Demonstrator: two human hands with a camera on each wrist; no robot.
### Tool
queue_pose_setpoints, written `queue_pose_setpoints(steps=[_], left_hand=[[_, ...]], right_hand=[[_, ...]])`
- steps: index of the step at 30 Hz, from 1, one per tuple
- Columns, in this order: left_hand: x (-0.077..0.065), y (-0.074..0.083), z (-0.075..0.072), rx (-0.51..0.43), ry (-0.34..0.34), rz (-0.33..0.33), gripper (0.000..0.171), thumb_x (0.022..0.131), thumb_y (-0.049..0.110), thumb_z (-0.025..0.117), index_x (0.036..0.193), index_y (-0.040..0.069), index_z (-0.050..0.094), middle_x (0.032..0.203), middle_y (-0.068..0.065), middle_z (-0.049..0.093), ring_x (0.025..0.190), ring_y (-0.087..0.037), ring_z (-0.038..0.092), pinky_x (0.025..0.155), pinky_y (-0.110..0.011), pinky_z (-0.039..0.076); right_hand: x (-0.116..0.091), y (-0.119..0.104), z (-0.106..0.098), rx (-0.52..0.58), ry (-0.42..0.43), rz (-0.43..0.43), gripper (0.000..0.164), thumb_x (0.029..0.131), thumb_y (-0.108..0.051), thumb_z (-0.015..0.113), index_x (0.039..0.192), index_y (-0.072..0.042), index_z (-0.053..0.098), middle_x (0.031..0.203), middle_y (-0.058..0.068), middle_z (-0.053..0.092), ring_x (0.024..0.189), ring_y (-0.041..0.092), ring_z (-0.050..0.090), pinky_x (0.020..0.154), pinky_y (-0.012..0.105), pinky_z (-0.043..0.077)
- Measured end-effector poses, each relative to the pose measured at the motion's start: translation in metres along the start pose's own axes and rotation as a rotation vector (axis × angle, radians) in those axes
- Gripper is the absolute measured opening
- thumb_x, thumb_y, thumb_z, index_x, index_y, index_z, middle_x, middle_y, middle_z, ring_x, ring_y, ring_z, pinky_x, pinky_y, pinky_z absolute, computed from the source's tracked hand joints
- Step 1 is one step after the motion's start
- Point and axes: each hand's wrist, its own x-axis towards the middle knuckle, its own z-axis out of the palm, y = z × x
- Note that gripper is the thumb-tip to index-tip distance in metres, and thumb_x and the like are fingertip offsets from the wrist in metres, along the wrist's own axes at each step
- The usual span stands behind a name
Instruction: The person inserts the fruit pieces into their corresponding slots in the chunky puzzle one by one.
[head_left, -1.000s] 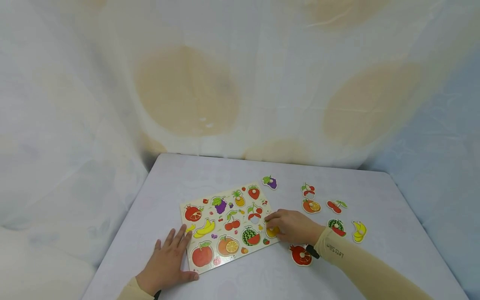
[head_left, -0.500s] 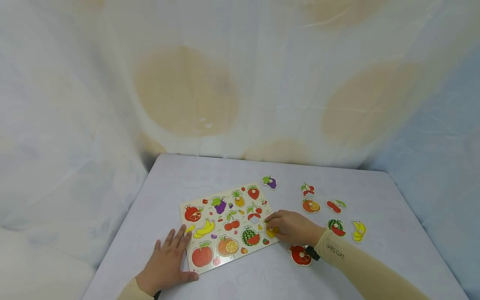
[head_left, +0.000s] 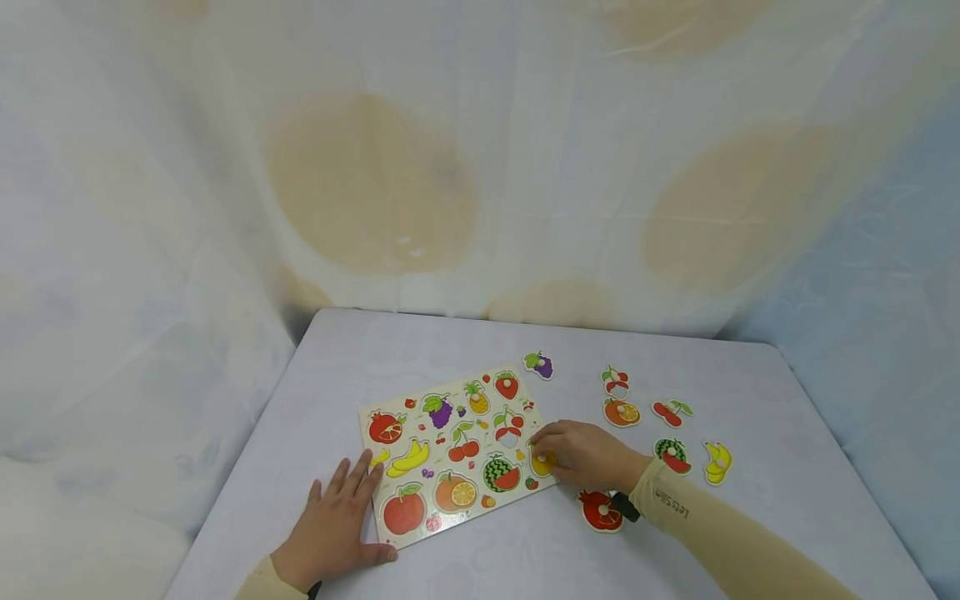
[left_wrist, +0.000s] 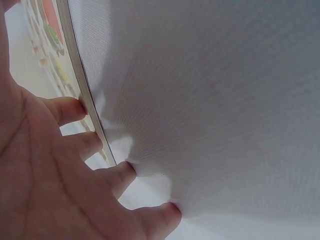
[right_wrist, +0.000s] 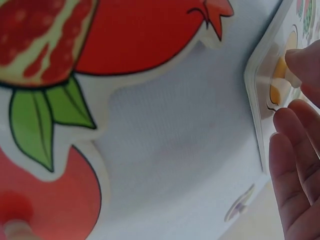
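My left hand lies with fingers spread on the left edge of a fruit peg puzzle board. In the left wrist view, two fingertips touch the board edge and two reach onto the tablecloth. At the board's right end, my right hand pinches the knob of a yellow fruit puzzle piece. The right wrist view shows the yellow piece on the board, its knob between thumb and fingers. My hand partly covers it, so its kind is unclear. A strawberry piece sits in the board.
Loose pieces lie right of the board: grapes, a red-and-white fruit, orange, cherries, watermelon and bananas. A pomegranate piece is beside my right wrist. Patterned cloth walls enclose the table.
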Motion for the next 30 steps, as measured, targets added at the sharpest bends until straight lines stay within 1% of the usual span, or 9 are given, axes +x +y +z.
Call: queue_pose_setpoints(steps=[4,7,11,17,22,24,30], left_hand=[[0.0,0.001,-0.001,0.002,0.0,0.001,0.12,0.058,0.075,0.079,0.15,0.007,0.043,0.16,-0.017,0.028,0.142,-0.047,0.025,0.1,-0.08,0.02],[0.0,0.001,-0.001,0.0,0.004,0.003,0.12,0.058,0.075,0.079,0.15,0.007,0.043,0.16,-0.017,0.029,0.142,-0.047,0.025,0.1,-0.08,0.021],[0.0,0.001,0.0,-0.002,-0.002,-0.004,0.12,0.058,0.074,0.079,0.151,0.008,0.043,0.16,-0.017,0.028,0.142,-0.047,0.025,0.1,-0.08,0.02],[0.002,0.001,0.001,-0.005,-0.013,-0.01,0.12,0.058,0.074,0.079,0.151,0.008,0.042,0.161,-0.016,0.027,0.143,-0.046,0.023,0.101,-0.08,0.019],[0.003,0.0,0.002,-0.009,-0.028,-0.012,0.121,0.058,0.075,0.079,0.152,0.008,0.041,0.161,-0.017,0.026,0.143,-0.047,0.023,0.1,-0.08,0.018],[0.003,0.0,0.002,-0.01,-0.035,-0.017,0.122,0.058,0.075,0.079,0.152,0.008,0.04,0.161,-0.017,0.025,0.143,-0.048,0.022,0.1,-0.08,0.017],[0.004,-0.001,0.003,-0.008,-0.037,-0.025,0.123,0.057,0.076,0.079,0.152,0.008,0.04,0.161,-0.017,0.025,0.143,-0.048,0.021,0.1,-0.08,0.017]], right_hand=[[-0.002,0.004,-0.003,0.029,0.027,0.041,0.029,0.088,-0.024,0.078,0.116,-0.021,0.073,0.127,-0.006,0.064,0.117,0.017,0.06,0.096,0.037,0.052],[-0.005,0.01,-0.009,0.041,0.04,0.104,0.03,0.086,-0.023,0.079,0.116,-0.021,0.074,0.127,-0.006,0.063,0.119,0.018,0.059,0.096,0.039,0.052],[-0.011,0.02,-0.018,0.031,0.05,0.181,0.034,0.084,-0.024,0.081,0.117,-0.02,0.074,0.128,-0.005,0.063,0.121,0.021,0.058,0.095,0.042,0.052],[-0.026,0.045,-0.027,-0.008,0.068,0.243,0.033,0.084,-0.022,0.081,0.116,-0.018,0.073,0.128,-0.001,0.063,0.12,0.024,0.058,0.095,0.046,0.052],[-0.041,0.067,-0.032,-0.033,0.09,0.274,0.033,0.085,-0.021,0.08,0.116,-0.015,0.073,0.126,0.002,0.064,0.118,0.027,0.06,0.094,0.048,0.052],[-0.047,0.073,-0.035,-0.031,0.1,0.298,0.033,0.085,-0.02,0.08,0.117,-0.015,0.073,0.126,0.004,0.064,0.118,0.029,0.06,0.094,0.05,0.052],[-0.061,0.089,-0.041,0.022,0.136,0.393,0.036,0.083,-0.018,0.081,0.118,-0.013,0.073,0.129,0.01,0.063,0.121,0.035,0.057,0.097,0.056,0.048]])
